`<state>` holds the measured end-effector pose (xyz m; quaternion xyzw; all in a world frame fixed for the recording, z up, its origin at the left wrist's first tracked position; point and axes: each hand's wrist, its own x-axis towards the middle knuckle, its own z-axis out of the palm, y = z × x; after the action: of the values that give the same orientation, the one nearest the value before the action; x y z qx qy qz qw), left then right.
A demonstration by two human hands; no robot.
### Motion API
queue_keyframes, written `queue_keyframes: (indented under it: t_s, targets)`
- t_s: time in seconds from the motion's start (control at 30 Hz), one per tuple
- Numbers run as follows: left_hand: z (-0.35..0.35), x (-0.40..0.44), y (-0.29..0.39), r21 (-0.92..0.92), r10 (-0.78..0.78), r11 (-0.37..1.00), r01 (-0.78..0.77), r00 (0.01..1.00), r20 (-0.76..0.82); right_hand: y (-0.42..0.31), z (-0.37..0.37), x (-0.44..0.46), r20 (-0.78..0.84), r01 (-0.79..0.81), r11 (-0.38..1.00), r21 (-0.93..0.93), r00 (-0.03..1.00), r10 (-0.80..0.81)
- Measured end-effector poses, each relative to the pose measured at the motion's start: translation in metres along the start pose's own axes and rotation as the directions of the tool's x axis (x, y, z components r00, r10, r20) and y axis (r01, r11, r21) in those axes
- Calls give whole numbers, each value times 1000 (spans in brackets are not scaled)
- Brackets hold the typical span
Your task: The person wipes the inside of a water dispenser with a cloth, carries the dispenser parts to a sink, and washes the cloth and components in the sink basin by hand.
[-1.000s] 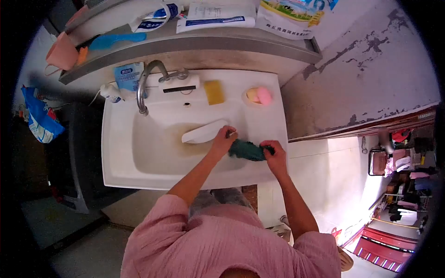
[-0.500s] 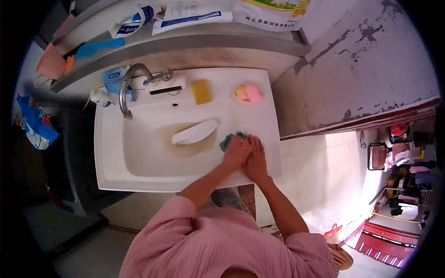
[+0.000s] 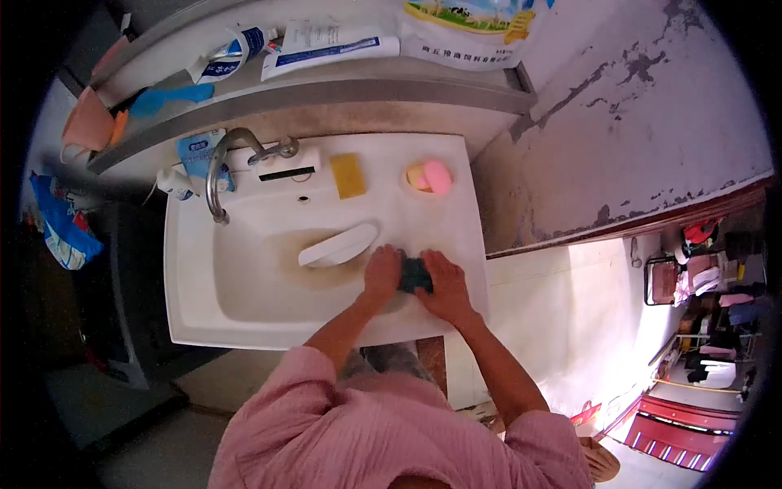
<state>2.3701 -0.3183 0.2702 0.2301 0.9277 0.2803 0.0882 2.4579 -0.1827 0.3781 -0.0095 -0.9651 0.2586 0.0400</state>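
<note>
A dark green scouring pad (image 3: pixel 415 275) is down on the right part of the white sink (image 3: pixel 191 322), beside the basin. My left hand (image 3: pixel 383 273) grips its left edge, and my right hand (image 3: pixel 445 285) has hold of the other side. The fingers of both hands partly cover the pad. Close to my left hand, a long white object (image 3: pixel 338 247) lies tilted in brownish water in the basin. Past my hands, a pink and a yellowish bar of soap (image 3: pixel 437 177) sit in the round recess at the sink's back right.
A metal faucet (image 3: pixel 214 183) arches over the basin's left side. A yellow sponge (image 3: pixel 349 176), a blue packet (image 3: pixel 205 159) and a white bottle (image 3: pixel 176 183) stand along the back. Tubes and bags line the shelf (image 3: pixel 326 91) above. A peeling wall (image 3: pixel 570 175) rises at right.
My hands were together, one against the other over the pad. They have come apart to its two sides, my left hand shifting left, and more of the pad shows.
</note>
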Motion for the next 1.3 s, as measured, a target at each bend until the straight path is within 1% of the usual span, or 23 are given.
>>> queue_keyframes:
  t_s: [0.03,0.07,0.13,0.17,0.27,0.37,0.47,0.57,0.63,0.67,0.7,0.73,0.77,0.83,0.9,0.93,0.97,1.0,1.03,1.1,1.17,1.23,1.3]
  targets:
    - [2,-3,-4,-59,-52,997,51,999,-11,1,-4,8,28,-68,994,89,997,65]
    - [4,-8,-7,-117,-106,988,103,994,-19,7,-1,19,-44,-58,995,87,997,62]
    - [-3,-26,-7,-173,-70,984,53,993,-95,29,24,46,-185,-36,995,89,981,53]
    - [-7,-35,-6,-198,-55,980,28,990,-133,41,38,64,-260,45,999,5,965,-42]
    - [-16,-46,-12,-403,-306,859,315,948,89,38,42,109,-204,-115,992,-48,973,103]
    - [-20,-53,-17,-493,-354,797,348,931,84,40,42,127,-191,-124,989,-75,976,108]
    - [-2,-52,-28,-650,-316,724,231,949,-15,54,35,122,-158,-16,1000,-27,987,12]
    - [18,-42,-41,-482,-305,860,166,925,-226,44,34,78,-107,34,999,41,994,-29]
    - [39,-27,-43,-714,-454,546,438,871,188,50,45,37,54,124,992,-21,991,-123]
    - [45,-23,-42,-741,-452,353,571,798,399,40,44,19,79,114,988,-107,991,-106]
    - [27,-27,-18,-718,-410,562,410,892,189,21,38,4,101,104,976,-190,991,-86]
    - [-12,-37,25,-632,-316,738,235,949,-17,9,35,-6,123,95,958,-272,990,-63]
    - [-35,-45,54,-491,-179,869,59,963,-202,6,37,-11,92,73,967,-242,994,-52]
    - [-37,-54,71,-340,-3,936,-90,964,-264,5,38,-17,33,39,982,-184,999,-33]
    - [-20,-47,59,-207,190,941,-268,924,-332,12,44,-15,68,33,964,-262,998,-16]
    - [-12,-30,51,-274,-1,959,-71,967,-254,14,47,-16,91,29,954,-298,996,-2]
    - [-4,-8,39,-320,-192,938,132,968,-164,9,49,-16,88,10,953,-304,996,18]
    - [26,14,12,-134,-235,967,217,963,-134,2,48,-14,84,-7,950,-311,996,35]
    - [37,21,-7,-148,-176,980,130,915,-364,-1,45,-8,74,-19,946,-325,996,45]
    - [40,14,1,55,-62,995,87,933,-356,-3,38,-6,68,-11,954,-300,997,33]
    - [31,-14,18,-21,-89,996,87,962,-257,-2,40,-10,65,-2,954,-301,998,22]
    - [-3,-46,44,-355,-235,915,192,968,-83,4,43,-7,66,49,945,-325,997,-29]
    - [5,-32,9,-253,-134,950,181,972,194,-1,39,-4,81,29,957,-289,997,-6]
